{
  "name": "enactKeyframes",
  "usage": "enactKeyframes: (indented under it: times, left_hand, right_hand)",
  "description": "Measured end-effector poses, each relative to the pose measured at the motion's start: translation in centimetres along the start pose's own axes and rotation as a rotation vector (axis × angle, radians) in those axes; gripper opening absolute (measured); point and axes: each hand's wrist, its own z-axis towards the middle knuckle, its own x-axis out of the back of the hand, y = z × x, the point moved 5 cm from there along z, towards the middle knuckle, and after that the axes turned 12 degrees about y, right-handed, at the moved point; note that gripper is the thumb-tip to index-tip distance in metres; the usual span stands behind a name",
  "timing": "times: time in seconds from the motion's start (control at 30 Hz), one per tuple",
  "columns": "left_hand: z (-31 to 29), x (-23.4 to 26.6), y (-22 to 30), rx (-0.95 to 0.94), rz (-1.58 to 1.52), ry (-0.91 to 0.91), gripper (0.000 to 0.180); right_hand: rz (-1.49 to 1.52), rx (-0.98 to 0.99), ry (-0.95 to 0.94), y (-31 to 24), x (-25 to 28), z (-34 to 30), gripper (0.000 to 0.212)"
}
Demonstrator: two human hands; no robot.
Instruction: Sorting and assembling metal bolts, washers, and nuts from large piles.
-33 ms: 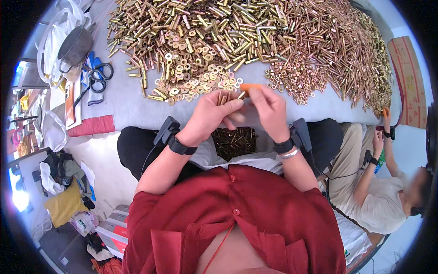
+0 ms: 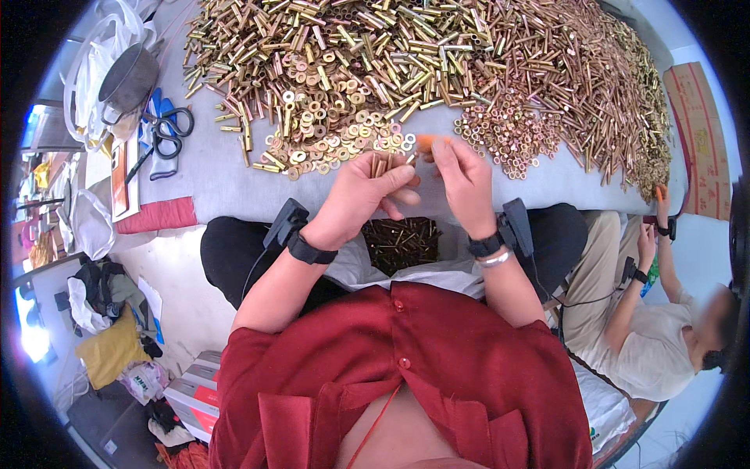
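Observation:
My left hand (image 2: 361,191) is closed around several brass-coloured metal sleeves (image 2: 380,166), their ends showing between thumb and fingers. One more small metal piece (image 2: 412,159) sticks out near its fingertips. Facing it, my right hand (image 2: 466,181) has its fingers bent together in a pinch; an orange finger cover (image 2: 433,142) sits on a fingertip. What that pinch holds, if anything, is too small to tell. Just beyond both hands lie loose flat washers (image 2: 363,137). A heap of hex nuts (image 2: 512,129) is off to the right.
A large pile of metal sleeves (image 2: 406,55) covers the table's far side. Between my knees sits a container of dark metal pieces (image 2: 402,244). Scissors (image 2: 166,129) and a black pot (image 2: 129,78) lie at left. At right, another person's hand (image 2: 662,205) reaches the pile.
My right hand has shifted slightly, its orange-covered fingertip moving a little right and up. The small metal piece by my left fingertips shows less. My left hand stays nearly in place.

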Motion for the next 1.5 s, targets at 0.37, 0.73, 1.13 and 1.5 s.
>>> enactKeyframes:
  times: [0.37,0.73,1.13,1.5]
  left_hand:
    - [0.3,1.1,0.7,-0.118,-0.088,0.097,0.024]
    - [0.2,0.6,0.1,-0.073,-0.045,0.021,0.022]
    - [0.1,0.4,0.0,-0.149,0.001,0.082,0.021]
    - [0.1,0.2,0.1,-0.143,0.041,0.130,0.021]
  right_hand:
    - [-0.596,0.539,0.135,-0.8,-2.1,1.9,0.013]
    - [0.009,0.166,0.128,-1.1,-1.5,-1.6,0.009]
    - [-0.718,0.443,0.334,-0.9,4.7,-0.6,0.023]
    - [-0.898,0.536,0.278,-0.5,3.1,0.4,0.014]
